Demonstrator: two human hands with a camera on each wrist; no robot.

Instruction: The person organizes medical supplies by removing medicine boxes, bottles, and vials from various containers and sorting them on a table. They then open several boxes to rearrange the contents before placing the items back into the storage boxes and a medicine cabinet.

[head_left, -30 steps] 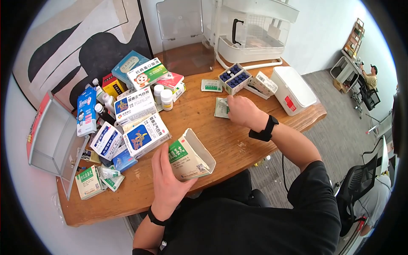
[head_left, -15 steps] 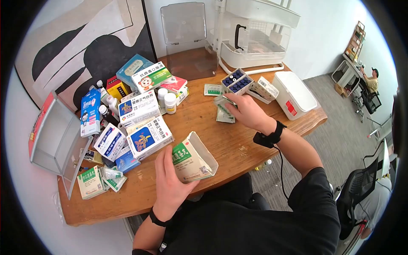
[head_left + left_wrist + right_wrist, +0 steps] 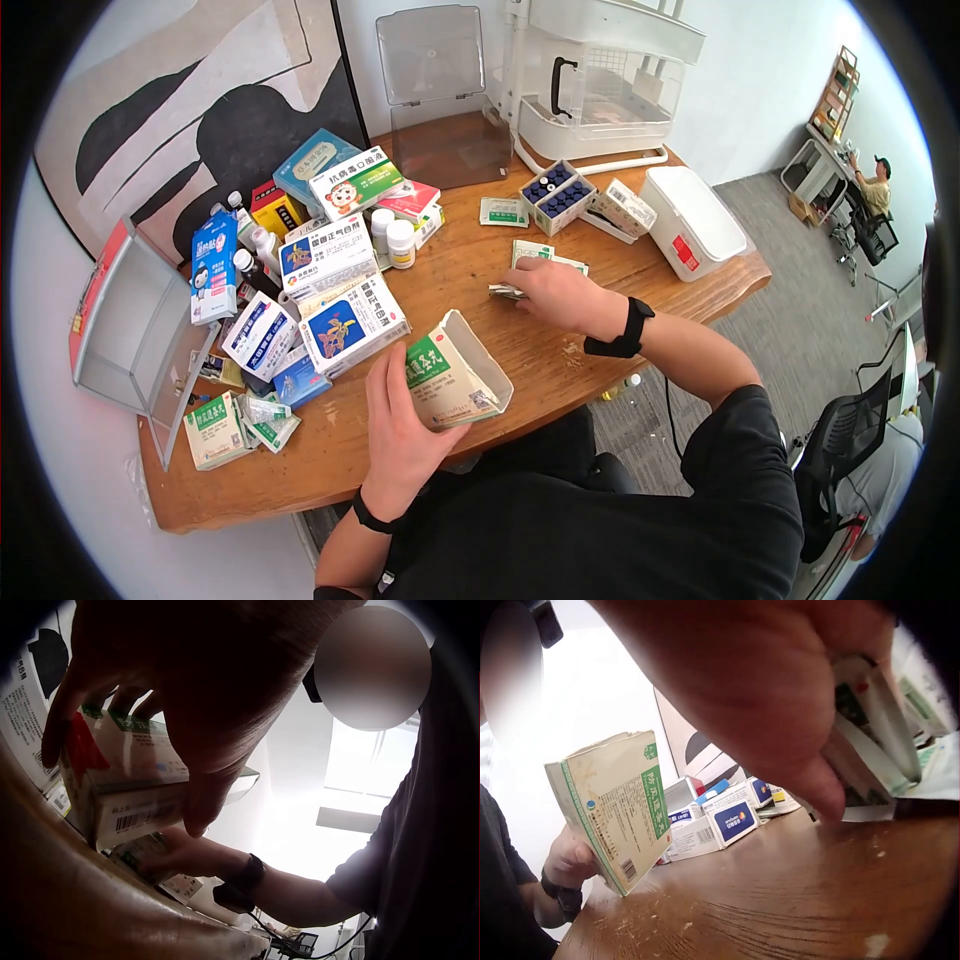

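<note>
My left hand [image 3: 400, 430] grips a cream and green medicine box [image 3: 450, 385], tilted above the table's front edge with its open end facing right. In the right wrist view the box's printed panel [image 3: 622, 802] faces me. Over the middle of the table, my right hand [image 3: 568, 298] pinches green and white sachets [image 3: 862, 761] between thumb and fingers. More of these sachets [image 3: 532, 250] lie just beyond its knuckles, partly hidden by the hand. Another flat sachet [image 3: 504, 212] lies farther back.
Medicine boxes [image 3: 325, 255] and white bottles [image 3: 400, 240] crowd the left side. A carton of blue-capped vials [image 3: 557, 195] and a white lidded tub [image 3: 695, 225] stand at the back right. A clear case [image 3: 135, 330] stands open at far left. Someone sits in the background.
My right hand lifted sachets off the table and brought them left and nearer me. Other sachets are left lying behind it. My left hand keeps the box in nearly the same place.
</note>
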